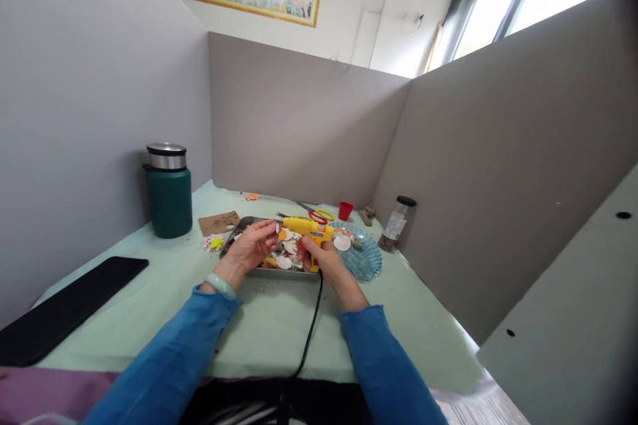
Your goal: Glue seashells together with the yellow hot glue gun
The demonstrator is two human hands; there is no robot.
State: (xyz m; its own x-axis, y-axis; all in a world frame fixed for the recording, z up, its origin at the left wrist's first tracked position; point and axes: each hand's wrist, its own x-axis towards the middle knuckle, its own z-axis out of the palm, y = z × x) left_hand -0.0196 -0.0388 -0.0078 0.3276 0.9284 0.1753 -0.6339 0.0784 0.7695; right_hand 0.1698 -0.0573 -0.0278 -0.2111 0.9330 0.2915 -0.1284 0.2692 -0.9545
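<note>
My right hand [323, 259] is wrapped round the handle of a yellow hot glue gun [308, 228], whose nozzle points left. A black cord runs from the handle's bottom toward the table's front edge. Just left of the nozzle, my left hand [250, 246] pinches a small pale piece [277, 228], too small to name. Below both hands lies a metal tray [279, 273] filled with white, orange and brown bits. Partly behind my right hand sits a blue scalloped glass plate [369, 264] bearing a white disc [341, 242] and other small pieces.
At left stand a green bottle [169, 202] and a black mat [74, 309]. A brown board [212, 223] and a yellow flower piece [216, 243] lie beside the tray. Behind are scissors [320, 216] and a red cup [345, 211]; a jar [397, 224] leans right. Grey partitions [309, 126] enclose the table.
</note>
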